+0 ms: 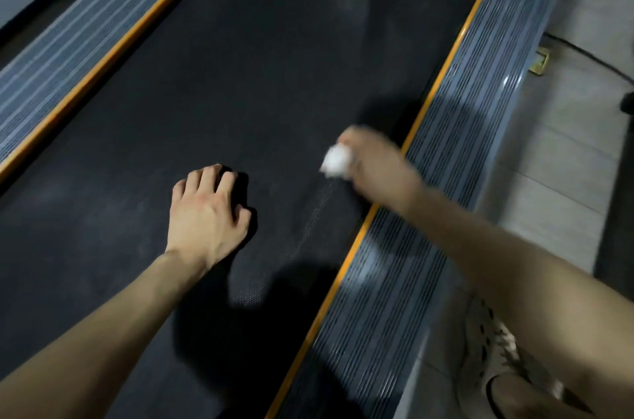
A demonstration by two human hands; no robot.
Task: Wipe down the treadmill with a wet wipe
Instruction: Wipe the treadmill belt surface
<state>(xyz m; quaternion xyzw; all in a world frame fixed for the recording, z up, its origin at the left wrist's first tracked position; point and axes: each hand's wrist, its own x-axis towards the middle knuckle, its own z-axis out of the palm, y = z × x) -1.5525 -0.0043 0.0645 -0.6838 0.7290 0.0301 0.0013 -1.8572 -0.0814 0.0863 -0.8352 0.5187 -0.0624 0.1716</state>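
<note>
Belt-wiping is under way, I judge, on the treadmill belt [240,75]; the ribbed right side rail [456,144] likely follows; left hand [206,212] rests mid-belt, fingers loosely bent, holding nothing; the blurred right hand [374,168] pinches a balled wet wipe [334,161] near the belt's right edge.

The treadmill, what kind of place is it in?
Probably a gym or home workout room: a black treadmill belt, its ribbed side rail, and pale tiled floor with a cable.
</note>
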